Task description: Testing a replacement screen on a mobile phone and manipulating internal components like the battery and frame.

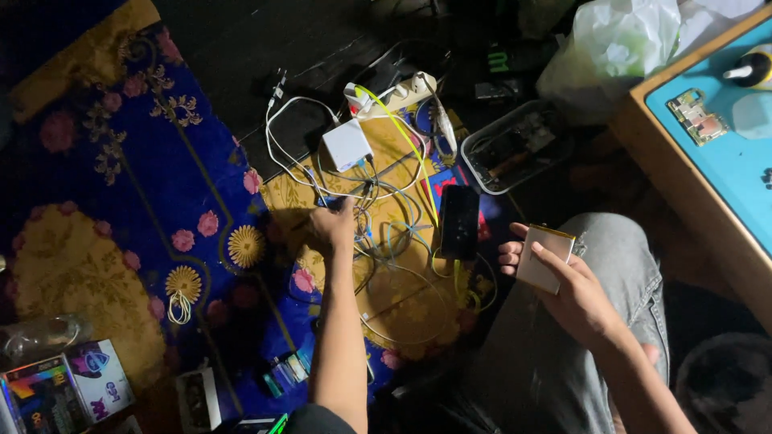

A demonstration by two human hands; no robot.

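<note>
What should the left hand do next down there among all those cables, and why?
Probably draw the cable end back toward the right hand. The left hand is stretched out, pinching something at the tangle of cables below the white charger block, while the right hand holds a flat pale device over the knee, with no cable attached that shows.

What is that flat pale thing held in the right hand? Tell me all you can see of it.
The flat pale slab is a thin rectangle, off-white on its broad face with a yellowish strip along its upper edge. The surface looks smooth; what it is made of cannot be told. The right hand holds it tilted above the grey-trousered knee, fingers wrapped behind it and the thumb across its face. Nothing else touches it.
</note>
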